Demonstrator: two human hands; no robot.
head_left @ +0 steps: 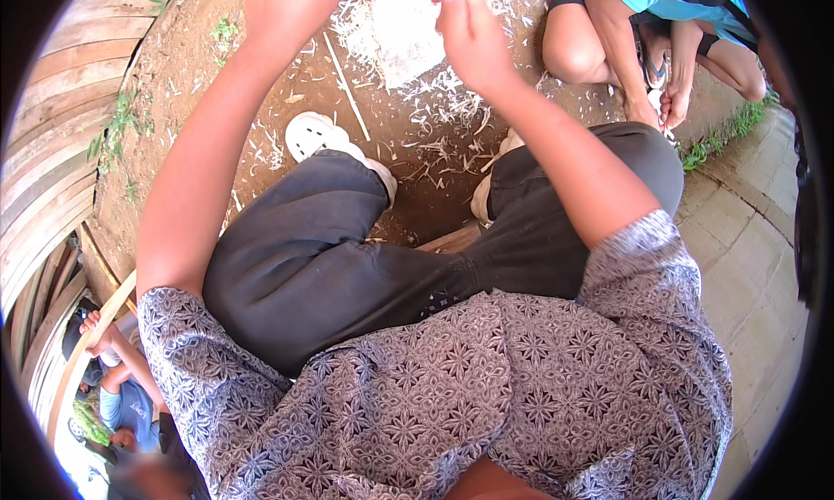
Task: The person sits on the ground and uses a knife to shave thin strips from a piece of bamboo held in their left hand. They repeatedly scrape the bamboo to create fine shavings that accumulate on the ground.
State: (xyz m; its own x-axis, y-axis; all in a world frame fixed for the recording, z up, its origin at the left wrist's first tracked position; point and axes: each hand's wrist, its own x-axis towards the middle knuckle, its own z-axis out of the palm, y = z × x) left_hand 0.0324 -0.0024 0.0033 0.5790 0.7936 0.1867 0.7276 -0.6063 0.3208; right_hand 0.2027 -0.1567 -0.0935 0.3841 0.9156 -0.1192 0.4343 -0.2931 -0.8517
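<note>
Both my arms stretch forward to the top edge of the view. My left hand [291,3] is cut off there, so its fingers do not show. My right hand [472,38] has its fingers curled and closed, the thumb against them; whatever they may hold cannot be made out. Between and beyond my hands lies a bright, washed-out whitish flat thing [404,39], strewn with pale curled shavings [447,113]. A thin pale stick [347,87] rests on the dirt below my left hand.
My white clogs [326,139] stand on brown soil among shavings. A person in turquoise [686,0] crouches at the upper right, hands near the ground. Wooden planks [69,83] line the left, paving [738,239] the right. Another person [130,404] sits lower left, beside a long pale strip [82,352].
</note>
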